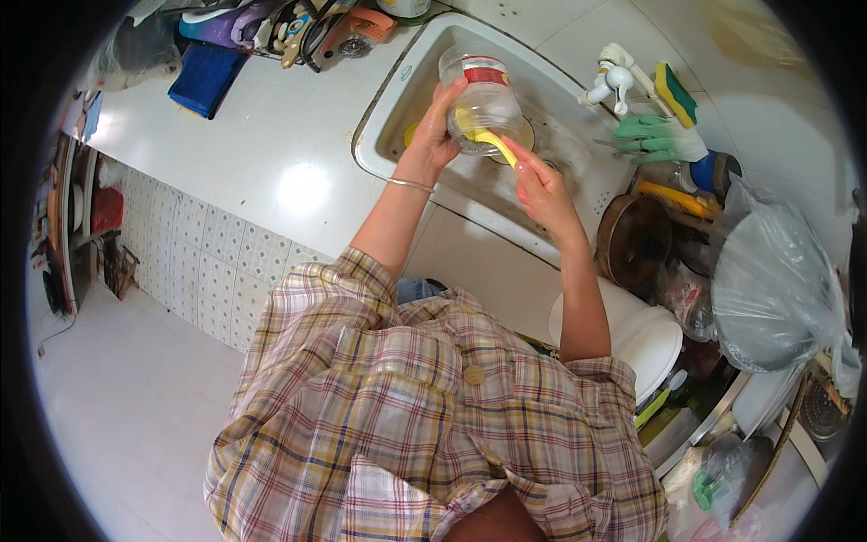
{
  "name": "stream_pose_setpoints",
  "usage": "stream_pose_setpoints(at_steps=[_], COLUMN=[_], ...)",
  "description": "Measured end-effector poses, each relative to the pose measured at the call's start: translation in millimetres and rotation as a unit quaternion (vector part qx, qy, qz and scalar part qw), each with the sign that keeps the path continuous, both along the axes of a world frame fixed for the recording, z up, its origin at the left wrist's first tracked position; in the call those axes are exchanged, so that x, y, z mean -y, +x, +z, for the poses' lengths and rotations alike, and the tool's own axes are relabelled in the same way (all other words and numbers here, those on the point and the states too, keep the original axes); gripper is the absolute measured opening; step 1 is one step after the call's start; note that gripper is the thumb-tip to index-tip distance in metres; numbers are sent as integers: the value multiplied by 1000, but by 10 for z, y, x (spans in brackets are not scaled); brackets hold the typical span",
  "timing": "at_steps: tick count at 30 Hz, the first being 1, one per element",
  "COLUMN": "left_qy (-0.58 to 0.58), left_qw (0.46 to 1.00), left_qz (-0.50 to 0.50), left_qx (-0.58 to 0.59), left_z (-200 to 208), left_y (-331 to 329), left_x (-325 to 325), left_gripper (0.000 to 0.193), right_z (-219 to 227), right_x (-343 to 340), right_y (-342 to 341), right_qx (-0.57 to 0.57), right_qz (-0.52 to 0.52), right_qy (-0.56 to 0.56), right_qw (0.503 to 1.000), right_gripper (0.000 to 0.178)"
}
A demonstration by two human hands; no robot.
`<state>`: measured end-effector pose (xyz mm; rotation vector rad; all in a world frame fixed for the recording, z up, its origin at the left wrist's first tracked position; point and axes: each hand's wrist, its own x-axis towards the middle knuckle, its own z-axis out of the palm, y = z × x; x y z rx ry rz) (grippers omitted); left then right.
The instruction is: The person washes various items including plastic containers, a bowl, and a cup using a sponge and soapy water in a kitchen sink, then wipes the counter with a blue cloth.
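Note:
Over the sink, my left hand [435,124] is wrapped round the side of a clear plastic jar [498,98] with a red label band. The jar is tilted, its mouth turned toward me. My right hand [539,188] grips the end of a curved yellow-handled scrubber [495,141]. The scrubber's other end reaches into the jar's mouth, where its head is hard to make out. Below the jar lies the white sink [564,194], with brownish stains across its basin. A bit of a yellow object [411,135] shows in the sink beside my left wrist.
A white faucet [618,79] and a green-and-yellow sponge [675,94] stand at the sink's far right. Near them are a green-and-white glove [659,135], a brown pan [635,241] and a plastic-covered bowl [768,280]. A folded blue cloth [206,79] lies on the left counter.

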<state>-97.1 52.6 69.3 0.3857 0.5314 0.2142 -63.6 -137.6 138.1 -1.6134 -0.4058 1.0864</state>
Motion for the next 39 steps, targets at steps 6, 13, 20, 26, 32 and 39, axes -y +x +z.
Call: stream_pose_setpoints(at_steps=[6, 13, 20, 26, 32, 39], left_qy=[-55, 18, 36, 63, 50, 10], left_qw=[993, 999, 999, 996, 998, 999], left_qz=[-15, 11, 5, -46, 5, -41], left_qx=[105, 24, -19, -35, -42, -1], left_z=[91, 19, 72, 231, 79, -82], left_y=[18, 13, -26, -55, -88, -109], left_x=[99, 33, 99, 264, 256, 117], left_gripper=[59, 72, 53, 86, 89, 105], right_z=[-116, -25, 114, -266, -384, -172], right_x=[120, 67, -279, -566, -663, -724], right_y=[-49, -15, -242, -4, 9, 172], right_qx=[-484, 215, 465, 537, 319, 89], right_qz=[-91, 39, 84, 141, 118, 111], right_qy=[215, -61, -100, -132, -132, -7], right_qw=[844, 974, 876, 821, 931, 990], right_gripper=[44, 36, 56, 82, 94, 107])
